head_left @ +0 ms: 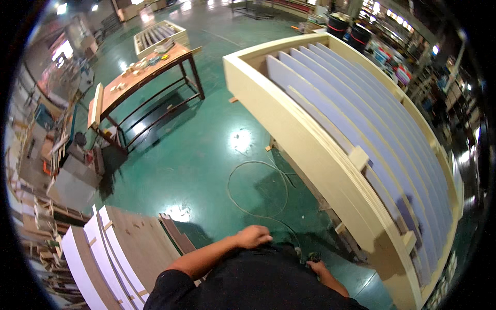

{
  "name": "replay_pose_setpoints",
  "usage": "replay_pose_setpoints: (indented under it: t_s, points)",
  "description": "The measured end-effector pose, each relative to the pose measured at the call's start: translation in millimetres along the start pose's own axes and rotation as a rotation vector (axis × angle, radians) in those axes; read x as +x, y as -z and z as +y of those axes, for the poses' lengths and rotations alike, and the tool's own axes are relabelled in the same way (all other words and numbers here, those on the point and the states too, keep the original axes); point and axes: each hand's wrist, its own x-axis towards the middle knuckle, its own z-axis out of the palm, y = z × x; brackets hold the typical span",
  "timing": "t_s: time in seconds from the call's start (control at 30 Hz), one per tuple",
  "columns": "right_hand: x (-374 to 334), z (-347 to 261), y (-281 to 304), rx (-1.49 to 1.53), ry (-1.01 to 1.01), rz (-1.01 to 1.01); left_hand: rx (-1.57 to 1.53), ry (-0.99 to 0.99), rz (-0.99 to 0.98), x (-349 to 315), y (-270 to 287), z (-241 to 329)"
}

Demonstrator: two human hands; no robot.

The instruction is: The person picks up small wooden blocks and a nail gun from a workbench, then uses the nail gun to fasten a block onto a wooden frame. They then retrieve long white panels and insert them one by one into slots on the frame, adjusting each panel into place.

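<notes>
My left hand (254, 236) is in front of my body with its fingers curled in. Whatever it may hold is hidden in the palm. Lower on the right, my right hand (319, 266) grips a small dark green and black tool (313, 256), partly in shadow, its kind unclear. Close by it ends the visible run of a thin pale hose (287, 192), which loops across the floor. To my right stands a large cream wooden frame (305, 121), raised on supports, with several upright grey-lilac slats (351, 98) inside. Small wooden blocks (358, 158) sit between its near side and the slats.
Boards with white edges (129, 240) are stacked at the lower left. A brown workbench (135, 77) with small wooden pieces stands at the far left, a smaller slatted frame (160, 37) behind it. Dark bins (356, 37) and clutter line the far right. Green floor (206, 150) lies between.
</notes>
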Motion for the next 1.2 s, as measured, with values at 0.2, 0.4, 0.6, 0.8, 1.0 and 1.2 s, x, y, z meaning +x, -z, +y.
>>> replay_pose_setpoints:
  t_s: [0.2, 0.4, 0.6, 0.8, 1.0, 1.2]
  points:
    - [67, -198, -70, -0.110, 0.348, -0.167, -0.275, 0.626, 0.471, -117, 108, -150]
    - [24, -406, -123, 0.026, 0.329, -0.679, -0.180, 1.245, 0.531, -223, 110, -338]
    - [24, -588, -197, -0.024, 0.135, -0.631, -0.209, 1.231, 0.384, -326, 120, -347]
    - [24, -852, -321, -0.606, 0.347, -0.265, -0.810, 1.418, 1.161, -307, 258, -341]
    - [-58, -1092, -406, -1.228, 0.988, -0.121, -0.555, 1.345, 1.150, -281, 336, -462]
    - [-140, -1246, -486, -1.111, 1.264, -0.092, -0.636, 1.082, 1.092, -313, 469, -562]
